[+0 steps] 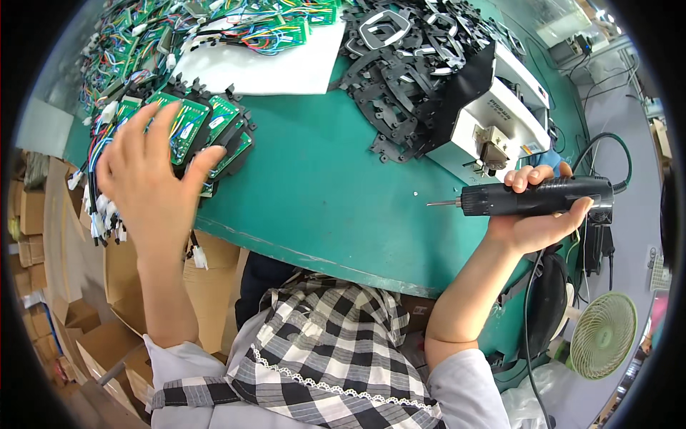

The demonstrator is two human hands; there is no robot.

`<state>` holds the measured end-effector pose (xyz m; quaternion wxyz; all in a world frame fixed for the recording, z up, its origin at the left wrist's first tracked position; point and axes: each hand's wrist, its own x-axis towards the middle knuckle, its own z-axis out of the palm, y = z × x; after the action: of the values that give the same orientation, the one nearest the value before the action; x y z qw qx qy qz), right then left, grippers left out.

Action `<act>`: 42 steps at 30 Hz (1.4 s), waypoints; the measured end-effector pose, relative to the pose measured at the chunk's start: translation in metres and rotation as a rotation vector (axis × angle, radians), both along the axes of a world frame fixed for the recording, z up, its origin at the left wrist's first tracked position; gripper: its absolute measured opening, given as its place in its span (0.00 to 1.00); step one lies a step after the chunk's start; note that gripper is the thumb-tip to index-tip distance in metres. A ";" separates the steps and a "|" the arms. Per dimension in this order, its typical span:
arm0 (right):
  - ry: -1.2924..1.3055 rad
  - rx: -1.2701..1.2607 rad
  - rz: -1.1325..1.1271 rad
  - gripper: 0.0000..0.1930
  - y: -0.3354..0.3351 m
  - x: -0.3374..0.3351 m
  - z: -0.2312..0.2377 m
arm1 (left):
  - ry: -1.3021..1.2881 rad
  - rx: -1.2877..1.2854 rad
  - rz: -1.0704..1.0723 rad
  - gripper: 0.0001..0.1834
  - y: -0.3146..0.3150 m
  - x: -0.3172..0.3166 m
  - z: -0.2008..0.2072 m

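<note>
My right hand (539,207) is wrapped round a black electric screwdriver (514,198), its thin bit pointing left over the green table. My left hand (153,161) reaches over a group of green circuit boards (189,125) set in black plastic frames, at the table's left edge. Its fingers are spread, with thumb and forefinger apart beside the boards; whether the fingertips touch them I cannot tell. Bundled coloured wires with white connectors (100,218) hang from these boards over the edge. Just beyond the screwdriver stands a white box-shaped device (475,118) with a metal fitting on its front.
Many wired circuit boards (128,53) are heaped at the far left, some on a white foam sheet (264,71). Black plastic frames (400,79) pile up at the far middle. Cardboard boxes (118,350) stand lower left. A green fan (604,334) and cables (532,314) are at the right.
</note>
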<state>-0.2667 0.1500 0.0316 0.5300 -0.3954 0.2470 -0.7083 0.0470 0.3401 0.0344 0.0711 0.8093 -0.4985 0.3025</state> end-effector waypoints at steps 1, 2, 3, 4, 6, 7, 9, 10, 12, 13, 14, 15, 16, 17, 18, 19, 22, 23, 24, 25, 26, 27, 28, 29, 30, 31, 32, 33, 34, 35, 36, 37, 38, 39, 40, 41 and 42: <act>-0.006 -0.002 -0.012 0.32 0.000 0.000 0.000 | 0.041 -0.008 -0.104 0.26 -0.011 -0.012 0.004; -0.016 0.004 -0.003 0.32 0.001 -0.001 0.000 | 0.082 -0.016 -0.208 0.25 -0.024 -0.026 0.008; -0.034 0.011 0.022 0.32 0.001 0.001 -0.002 | 0.250 0.022 -0.345 0.23 -0.039 -0.040 0.006; -0.052 0.015 0.046 0.32 0.001 0.002 -0.001 | 0.418 0.058 -0.482 0.21 -0.059 -0.054 0.000; -0.083 0.011 0.112 0.31 0.004 0.000 -0.002 | 0.651 0.156 -0.529 0.17 -0.113 -0.075 -0.017; -0.080 0.003 0.123 0.31 0.005 -0.002 -0.002 | 0.699 0.202 -0.501 0.17 -0.144 -0.085 -0.026; -0.066 -0.005 0.136 0.32 0.007 -0.005 -0.005 | 0.738 0.233 -0.405 0.18 -0.197 -0.093 -0.048; -0.070 -0.003 0.146 0.32 0.008 -0.008 -0.006 | 0.729 0.218 -0.345 0.18 -0.210 -0.092 -0.050; -0.077 -0.016 0.175 0.32 0.010 -0.014 -0.005 | 0.745 0.187 -0.351 0.18 -0.214 -0.088 -0.054; -0.087 -0.038 0.195 0.32 0.009 -0.014 -0.004 | 0.753 0.172 -0.354 0.18 -0.214 -0.087 -0.054; -0.098 -0.041 0.223 0.32 0.010 -0.014 -0.003 | 0.750 0.148 -0.351 0.18 -0.214 -0.086 -0.054; -0.106 -0.048 0.249 0.32 0.010 -0.014 -0.002 | 0.749 0.120 -0.353 0.18 -0.213 -0.087 -0.054; -0.114 -0.054 0.276 0.32 0.011 -0.014 -0.001 | 0.747 0.092 -0.354 0.18 -0.213 -0.087 -0.055; -0.125 -0.075 0.303 0.32 0.010 -0.013 -0.001 | 0.767 -0.045 -0.409 0.16 -0.212 -0.087 -0.060; -0.125 -0.083 0.310 0.32 0.011 -0.013 -0.001 | 0.782 -0.117 -0.494 0.15 -0.208 -0.085 -0.059; -0.125 -0.092 0.317 0.33 0.011 -0.013 0.000 | 0.795 -0.188 -0.578 0.14 -0.202 -0.080 -0.057; -0.165 -0.156 0.401 0.33 0.007 -0.024 0.002 | 0.640 -0.050 -0.957 0.08 -0.161 -0.066 -0.038; -0.182 -0.183 0.436 0.33 0.004 -0.030 0.003 | 0.450 0.055 -1.131 0.07 -0.147 -0.066 -0.037; -0.223 -0.233 0.494 0.33 0.001 -0.034 0.004 | 0.289 0.185 -1.180 0.07 -0.129 -0.074 -0.038; -0.249 -0.253 0.523 0.34 -0.001 -0.038 0.004 | 0.144 0.301 -1.201 0.07 -0.115 -0.084 -0.039; -0.275 -0.274 0.552 0.34 -0.002 -0.041 0.003 | 0.134 0.279 -1.302 0.09 -0.111 -0.092 -0.053; -0.290 -0.285 0.567 0.34 -0.003 -0.043 0.002 | 0.131 0.292 -1.347 0.10 -0.108 -0.099 -0.056; -0.305 -0.295 0.583 0.34 -0.004 -0.044 0.001 | 0.128 0.305 -1.391 0.10 -0.107 -0.103 -0.057; -0.320 -0.306 0.600 0.34 -0.004 -0.044 0.000 | 0.130 0.358 -1.409 0.11 -0.107 -0.103 -0.055; -0.313 -0.311 0.601 0.34 -0.005 -0.045 -0.001 | 0.199 0.409 -1.405 0.12 -0.107 -0.102 -0.053; -0.305 -0.315 0.603 0.34 -0.006 -0.046 -0.003 | 0.269 0.460 -1.400 0.13 -0.108 -0.101 -0.051; -0.298 -0.318 0.605 0.34 -0.006 -0.046 -0.004 | 0.340 0.511 -1.392 0.14 -0.109 -0.099 -0.047; -0.285 -0.319 0.595 0.34 -0.007 -0.049 -0.003 | 0.459 0.564 -1.389 0.19 -0.114 -0.092 -0.038; -0.268 -0.319 0.581 0.34 -0.008 -0.052 -0.003 | 0.482 0.684 -1.294 0.21 -0.129 -0.082 -0.018; -0.249 -0.316 0.563 0.34 -0.008 -0.056 -0.004 | 0.576 0.701 -1.144 0.21 -0.144 -0.067 0.006; -0.262 -0.308 0.560 0.34 -0.008 -0.055 -0.004 | 0.600 0.599 -0.923 0.22 -0.160 -0.039 0.012; -0.265 -0.299 0.545 0.34 -0.008 -0.056 -0.006 | 0.617 0.540 -0.654 0.27 -0.178 -0.013 0.026; -0.278 -0.313 0.554 0.34 -0.003 -0.053 -0.003 | 0.304 0.479 -0.557 0.35 -0.192 0.038 0.030; -0.270 -0.308 0.543 0.35 -0.004 -0.052 -0.004 | 0.262 0.527 -0.364 0.46 -0.204 0.063 0.034; -0.276 -0.304 0.546 0.35 -0.005 -0.049 -0.003 | 0.306 0.576 -0.291 0.55 -0.211 0.105 0.025; -0.278 -0.308 0.537 0.35 -0.004 -0.048 -0.003 | 0.501 0.652 -0.255 0.60 -0.215 0.126 0.023; -0.282 -0.304 0.552 0.34 -0.003 -0.046 -0.002 | 0.606 0.690 -0.290 0.62 -0.220 0.147 0.010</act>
<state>-0.3130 0.1475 0.0296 0.6657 -0.4200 -0.0530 -0.6145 0.1944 0.1202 0.0446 -0.0182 0.7594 -0.6345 -0.1431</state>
